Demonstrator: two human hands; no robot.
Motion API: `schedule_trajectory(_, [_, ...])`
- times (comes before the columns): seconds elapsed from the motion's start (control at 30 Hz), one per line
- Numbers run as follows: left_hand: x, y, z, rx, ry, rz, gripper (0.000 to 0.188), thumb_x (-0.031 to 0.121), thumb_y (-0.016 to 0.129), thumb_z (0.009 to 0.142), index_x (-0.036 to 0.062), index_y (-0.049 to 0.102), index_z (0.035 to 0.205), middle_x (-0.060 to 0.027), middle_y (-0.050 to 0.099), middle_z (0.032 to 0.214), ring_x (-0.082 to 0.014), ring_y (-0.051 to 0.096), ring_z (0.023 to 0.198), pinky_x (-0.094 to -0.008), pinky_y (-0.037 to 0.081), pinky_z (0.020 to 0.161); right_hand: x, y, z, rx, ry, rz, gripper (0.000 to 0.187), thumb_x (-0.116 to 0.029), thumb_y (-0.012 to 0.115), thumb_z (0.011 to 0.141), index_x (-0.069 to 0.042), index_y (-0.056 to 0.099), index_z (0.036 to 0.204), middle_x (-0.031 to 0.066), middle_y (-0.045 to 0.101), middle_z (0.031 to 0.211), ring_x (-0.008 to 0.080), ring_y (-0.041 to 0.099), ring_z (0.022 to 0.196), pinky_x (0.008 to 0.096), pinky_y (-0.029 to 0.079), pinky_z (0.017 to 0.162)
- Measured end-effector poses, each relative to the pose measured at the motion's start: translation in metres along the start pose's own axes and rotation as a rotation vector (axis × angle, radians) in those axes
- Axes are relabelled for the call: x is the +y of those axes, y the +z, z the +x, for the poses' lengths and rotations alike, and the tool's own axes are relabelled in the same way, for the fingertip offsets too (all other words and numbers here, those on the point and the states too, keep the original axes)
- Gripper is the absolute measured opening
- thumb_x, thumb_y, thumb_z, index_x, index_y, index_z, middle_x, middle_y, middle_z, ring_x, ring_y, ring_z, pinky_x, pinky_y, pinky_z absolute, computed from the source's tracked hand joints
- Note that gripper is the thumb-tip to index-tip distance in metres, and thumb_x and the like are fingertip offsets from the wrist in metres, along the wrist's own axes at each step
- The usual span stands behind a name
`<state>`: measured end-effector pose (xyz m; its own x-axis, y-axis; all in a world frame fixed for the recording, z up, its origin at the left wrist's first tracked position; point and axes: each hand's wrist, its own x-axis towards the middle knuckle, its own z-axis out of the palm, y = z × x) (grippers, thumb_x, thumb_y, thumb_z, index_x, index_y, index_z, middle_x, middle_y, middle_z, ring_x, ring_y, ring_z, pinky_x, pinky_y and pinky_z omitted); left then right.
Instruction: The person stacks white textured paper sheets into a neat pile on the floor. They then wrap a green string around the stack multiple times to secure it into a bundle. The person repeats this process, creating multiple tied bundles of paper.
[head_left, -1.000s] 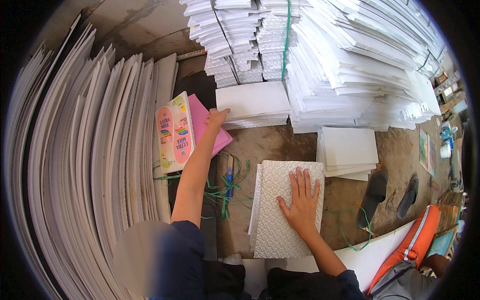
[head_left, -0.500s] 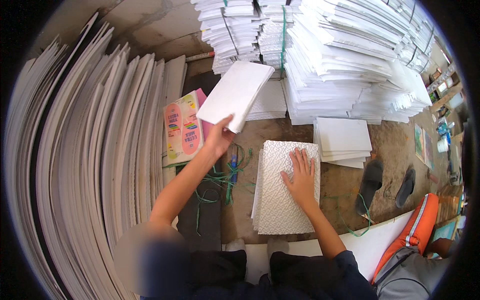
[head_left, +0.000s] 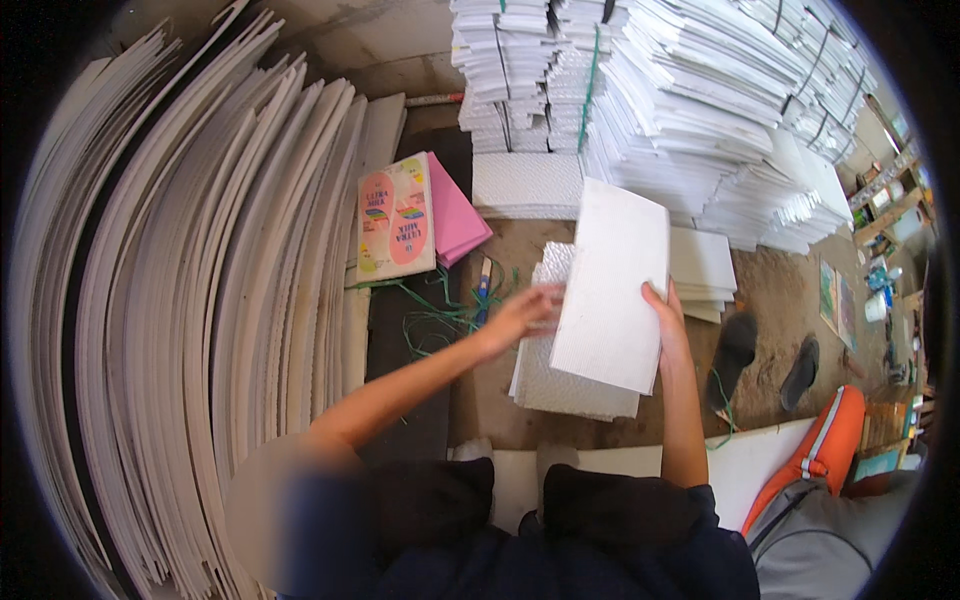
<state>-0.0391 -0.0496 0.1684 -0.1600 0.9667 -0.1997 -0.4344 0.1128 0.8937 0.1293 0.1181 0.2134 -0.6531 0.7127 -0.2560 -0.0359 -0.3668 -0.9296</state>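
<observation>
While the right hand pinches the white board at its 3 o'clock edge, thumb on the face, the left hand sits at the 9 o'clock edge, fingers loosely spread and blurred; contact there, can't tell. Board's long axis runs roughly 1 to 7 o'clock, over the textured stack on the floor, which shows at its 8 o'clock side. Right hand is nearer, gripping. Right forearm points to about 12; left forearm slants up toward 2, palm direction unclear.
</observation>
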Motion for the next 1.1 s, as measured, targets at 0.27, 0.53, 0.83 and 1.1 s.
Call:
schedule_trajectory(0.27, [-0.039,0.018,0.014,0.269,-0.051,0.241,0.068,0.027,0.058,0.082,0.0014,0.02,0.132,-0.0158,0.038,0.126,-0.0221,0.042,0.112,-0.033,0.036,0.093,0.056,-0.004,-0.016,0.106,0.073,-0.257,0.07,-0.017,0.066,0.074,0.001,0.027,0.13,0.0161,0.045,0.121,0.0223,0.044,0.109,0.0312,0.036,0.09])
schedule_trajectory(0.53, [-0.018,0.009,0.045,0.232,0.084,0.202,0.053,0.027,0.054,0.085,0.0044,0.032,0.128,-0.011,0.046,0.113,-0.0196,0.051,0.097,-0.0313,0.043,0.081,0.038,-0.037,-0.001,0.233,0.055,0.107,0.058,-0.015,0.064,0.077,0.0,0.034,0.124,0.0139,0.046,0.119,0.0221,0.046,0.107,0.0341,0.036,0.091])
schedule_trajectory(0.83, [-0.014,-0.09,0.118,0.618,0.112,0.233,0.035,0.024,0.049,0.087,0.0052,0.044,0.116,-0.0058,0.049,0.103,-0.0152,0.049,0.095,-0.0291,0.042,0.078,0.074,-0.152,0.142,0.781,-0.176,0.653,0.042,-0.002,0.057,0.08,0.0,0.04,0.118,0.0093,0.048,0.117,0.0233,0.046,0.107,0.0376,0.037,0.092])
schedule_trajectory(1.1, [-0.035,-0.157,0.172,0.765,-0.075,-0.044,0.04,0.023,0.049,0.084,0.0002,0.042,0.117,-0.0102,0.049,0.107,-0.0193,0.048,0.098,-0.034,0.04,0.082,0.106,-0.199,0.173,0.757,0.104,0.413,0.036,-0.01,0.054,0.078,0.0,0.045,0.112,0.0117,0.049,0.11,0.0218,0.048,0.098,0.0341,0.039,0.087])
